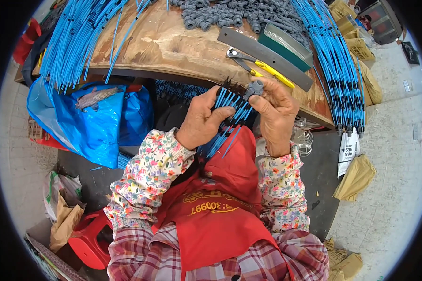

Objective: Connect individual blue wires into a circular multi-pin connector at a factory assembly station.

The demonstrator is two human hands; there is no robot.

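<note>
My left hand [202,119] is closed round a bundle of thin blue tubes [233,113] with black ends, held above my lap in front of the table edge. In my right hand [276,111], a grey plastic fitting [254,89] is pinched between thumb and fingers. The fitting sits right at the upper right of the bundle, against the black tube ends; whether a tube is inside it, I cannot tell. Yellow-handled pliers [267,70] lie on the table just beyond my right hand. The lower ends of the bundle hang over my red apron [225,182].
On the wooden table [150,42] lie a pile of grey fittings [211,16], a flat metal bar [262,56] and a green tray [286,47]. Blue tubes [75,42] overhang the left edge, more tubes [337,70] the right. A blue bag [94,122] and red stool [90,241] stand left.
</note>
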